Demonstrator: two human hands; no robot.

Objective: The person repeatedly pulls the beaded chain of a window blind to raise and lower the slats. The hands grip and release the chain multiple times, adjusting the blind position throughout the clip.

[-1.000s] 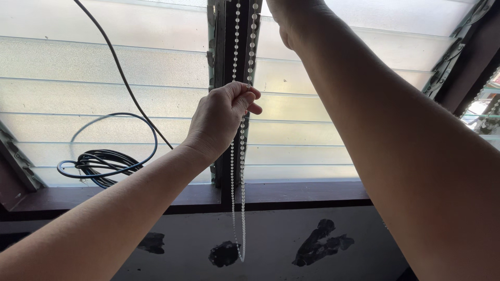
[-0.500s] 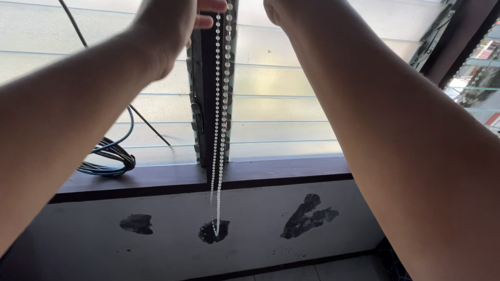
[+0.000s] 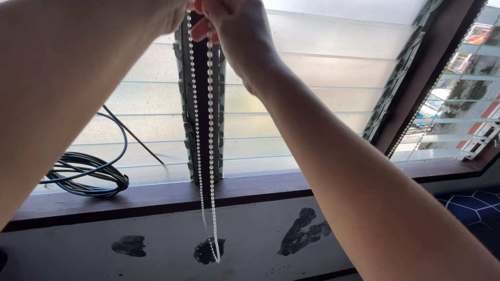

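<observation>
- A white bead chain (image 3: 204, 130) hangs in a long loop in front of the dark window post (image 3: 200, 104), its bottom below the sill (image 3: 156, 195).
- It looks light, limp and smooth; best pinched between beads.
- Right hand (image 3: 237, 31) fingers (image 3: 200, 28) pinch one strand near the top of the post.
- Left hand (image 3: 174, 13) is mostly out of frame; its grip cannot be told.

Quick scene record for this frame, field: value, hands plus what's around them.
right hand: right hand raised at the top edge, fingers pinched on the white beaded pull chain
left hand: left hand raised beside it, mostly cut off by the frame; grip cannot be told
chain: hangs as a long loop in front of the dark window post, its bottom below the sill
window: frosted glass louvre slats
sill: dark wooden sill carrying a coiled black and blue cable
wall: grey wall with dark paint patches
</observation>
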